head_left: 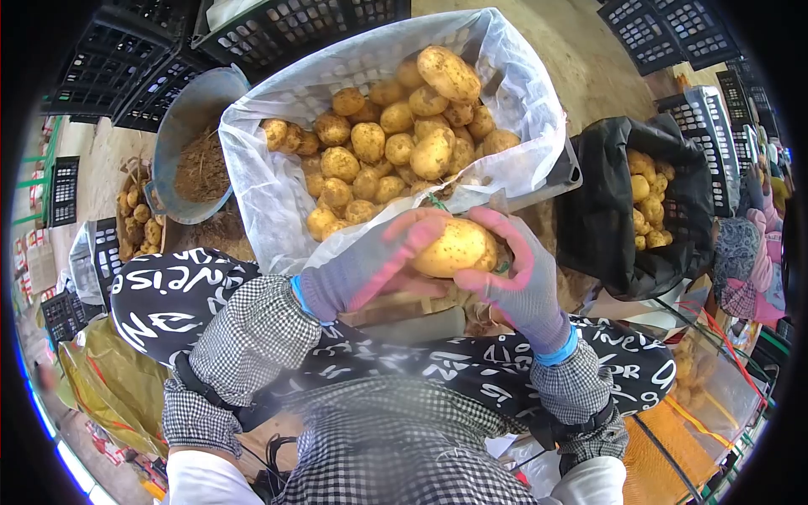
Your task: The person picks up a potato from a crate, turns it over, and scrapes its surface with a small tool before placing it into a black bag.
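Note:
A large yellow potato (455, 249) is held between my two gloved hands, just in front of the near edge of a crate (278, 198) lined with white cloth. My left hand (379, 257), in a grey and pink glove, has its fingers round the potato's left side. On the other side, my right hand (520, 273) grips it with thumb and fingers. Many potatoes (368, 143) lie heaped in the lined crate, with a big one (449, 74) on top at the back.
A blue-grey bucket (162, 160) with soil stands left of the crate. To the right, a black-lined crate (589, 202) holds potatoes. Black crates (295, 34) stand behind. At the far right edge is another person's pink sleeve (762, 244).

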`<act>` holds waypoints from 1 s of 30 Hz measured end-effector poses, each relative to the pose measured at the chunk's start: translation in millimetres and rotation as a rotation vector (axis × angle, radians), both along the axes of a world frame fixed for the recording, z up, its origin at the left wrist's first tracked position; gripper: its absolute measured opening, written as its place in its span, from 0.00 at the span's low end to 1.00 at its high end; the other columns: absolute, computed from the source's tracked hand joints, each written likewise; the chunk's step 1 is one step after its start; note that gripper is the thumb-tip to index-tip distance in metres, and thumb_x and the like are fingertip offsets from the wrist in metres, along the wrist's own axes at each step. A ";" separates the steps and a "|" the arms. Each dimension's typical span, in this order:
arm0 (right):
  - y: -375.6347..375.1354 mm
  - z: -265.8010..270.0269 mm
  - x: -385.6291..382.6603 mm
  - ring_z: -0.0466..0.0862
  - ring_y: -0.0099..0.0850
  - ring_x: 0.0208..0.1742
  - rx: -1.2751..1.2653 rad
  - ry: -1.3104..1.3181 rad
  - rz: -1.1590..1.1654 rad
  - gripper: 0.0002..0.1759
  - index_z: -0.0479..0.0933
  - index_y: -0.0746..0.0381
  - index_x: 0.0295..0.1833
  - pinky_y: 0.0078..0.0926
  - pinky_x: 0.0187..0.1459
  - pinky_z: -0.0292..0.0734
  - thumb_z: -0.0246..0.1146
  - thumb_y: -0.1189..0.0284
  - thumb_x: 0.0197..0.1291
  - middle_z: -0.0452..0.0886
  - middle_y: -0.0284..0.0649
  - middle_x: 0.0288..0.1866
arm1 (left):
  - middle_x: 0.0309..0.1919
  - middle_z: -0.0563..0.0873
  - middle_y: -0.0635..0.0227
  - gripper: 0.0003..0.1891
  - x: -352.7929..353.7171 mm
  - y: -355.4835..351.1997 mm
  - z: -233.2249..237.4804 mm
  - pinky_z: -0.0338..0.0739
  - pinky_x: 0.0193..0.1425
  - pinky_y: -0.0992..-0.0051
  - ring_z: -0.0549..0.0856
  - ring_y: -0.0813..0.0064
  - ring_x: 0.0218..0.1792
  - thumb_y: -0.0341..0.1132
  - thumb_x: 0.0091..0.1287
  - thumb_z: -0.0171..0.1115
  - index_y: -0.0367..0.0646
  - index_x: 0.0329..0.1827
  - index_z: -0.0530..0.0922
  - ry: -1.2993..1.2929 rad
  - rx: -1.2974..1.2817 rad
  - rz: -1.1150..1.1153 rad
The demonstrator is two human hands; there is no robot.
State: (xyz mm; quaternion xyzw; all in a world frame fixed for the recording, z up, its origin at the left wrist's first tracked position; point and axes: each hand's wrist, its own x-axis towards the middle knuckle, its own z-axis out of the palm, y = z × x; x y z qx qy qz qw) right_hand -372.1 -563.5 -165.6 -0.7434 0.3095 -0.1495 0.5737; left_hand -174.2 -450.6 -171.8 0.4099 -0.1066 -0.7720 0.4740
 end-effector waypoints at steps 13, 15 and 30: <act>-4.3 9.6 -1.8 0.75 0.31 0.64 0.678 -0.186 -0.149 0.35 0.66 0.68 0.72 0.29 0.66 0.71 0.69 0.70 0.62 0.75 0.43 0.64 | 0.69 0.70 0.61 0.40 -4.4 -2.4 10.8 0.75 0.70 0.65 0.73 0.67 0.68 0.43 0.65 0.70 0.41 0.76 0.60 -0.125 -0.092 0.114; -1.9 10.5 3.0 0.73 0.32 0.68 0.794 -0.245 -0.170 0.39 0.62 0.67 0.75 0.31 0.68 0.70 0.70 0.74 0.60 0.73 0.44 0.67 | 0.67 0.70 0.61 0.49 -5.4 -6.5 10.9 0.69 0.73 0.71 0.72 0.71 0.69 0.33 0.53 0.81 0.37 0.75 0.58 -0.396 -0.236 0.164; 0.2 -13.9 -0.9 0.68 0.33 0.73 0.331 -0.187 -0.080 0.55 0.58 0.72 0.75 0.33 0.74 0.61 0.82 0.69 0.45 0.68 0.45 0.70 | 0.69 0.70 0.60 0.42 -4.3 -2.1 8.7 0.67 0.74 0.68 0.72 0.69 0.69 0.29 0.63 0.73 0.37 0.77 0.57 -0.089 -0.262 0.233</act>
